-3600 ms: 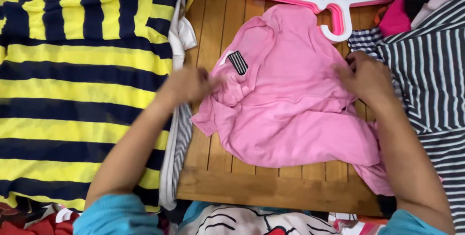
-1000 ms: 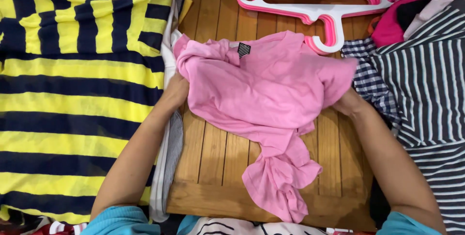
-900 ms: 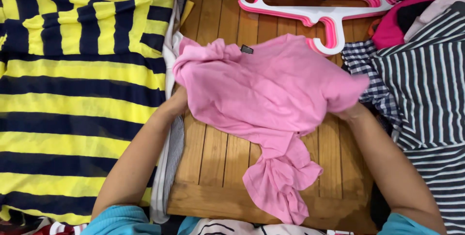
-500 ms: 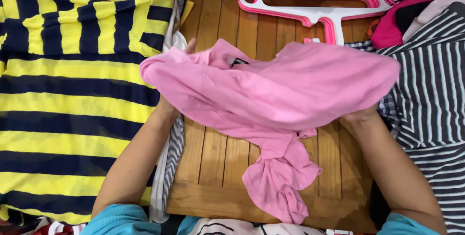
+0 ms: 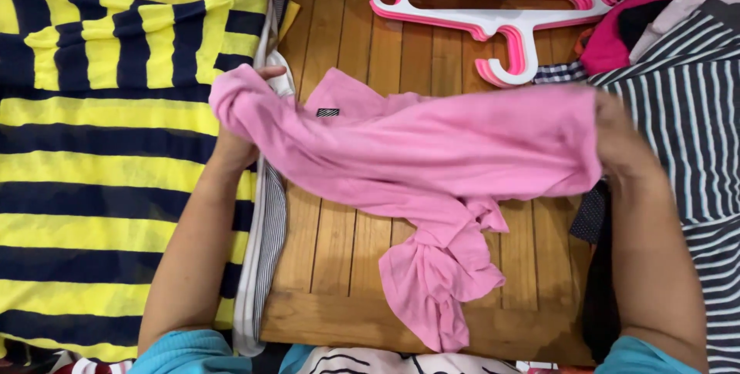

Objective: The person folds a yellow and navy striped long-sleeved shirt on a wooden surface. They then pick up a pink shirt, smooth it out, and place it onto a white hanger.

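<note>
A pink garment [image 5: 432, 158] is stretched sideways above a slatted wooden board [image 5: 339, 243]. My left hand [image 5: 235, 139] grips its left end, mostly wrapped in the cloth, with a fingertip showing near the top. My right hand [image 5: 624, 143] holds its right end at the edge of the striped clothes. A twisted pink part hangs down and rests on the board near the front. A small dark striped label [image 5: 327, 112] shows near the garment's upper left.
A yellow and navy striped garment [image 5: 100, 150] covers the left side. A pink and white hanger [image 5: 501, 19] lies at the back of the board. Grey and white striped clothes [image 5: 701, 135] are piled on the right, with a magenta piece [image 5: 609, 42] behind them.
My hands have lifted the pink garment off the board and pulled apart, stretching it wide. Earlier it lay bunched flat on the wood.
</note>
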